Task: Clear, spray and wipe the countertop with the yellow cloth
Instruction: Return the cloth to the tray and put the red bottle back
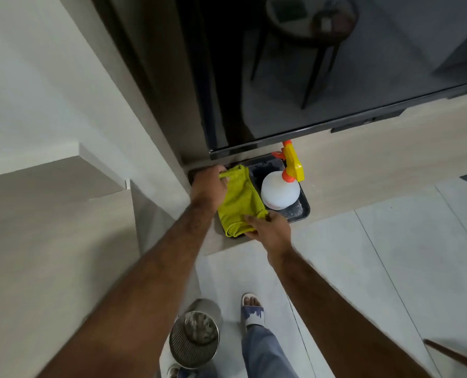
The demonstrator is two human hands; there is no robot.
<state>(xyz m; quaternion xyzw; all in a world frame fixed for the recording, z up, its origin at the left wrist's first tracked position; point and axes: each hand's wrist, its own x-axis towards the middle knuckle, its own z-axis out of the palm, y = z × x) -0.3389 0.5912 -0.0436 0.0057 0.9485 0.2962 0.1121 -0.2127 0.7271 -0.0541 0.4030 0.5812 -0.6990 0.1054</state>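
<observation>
The right hand pinched the near corner of the folded yellow microfibre cloth; the left hand gripped its far corner; the cloth's long axis ran between them, across the dark rectangular tray; beyond stood the white round spray bottle

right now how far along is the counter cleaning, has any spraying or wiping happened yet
Early stage, it seems. Nothing shows spraying or wiping done: the spray bottle stands untouched in the black tray on the ledge under the TV. In hand: the left hand pinches a corner of the yellow cloth while the right hand grips its near edge. Left: clearing, spraying, wiping.
</observation>
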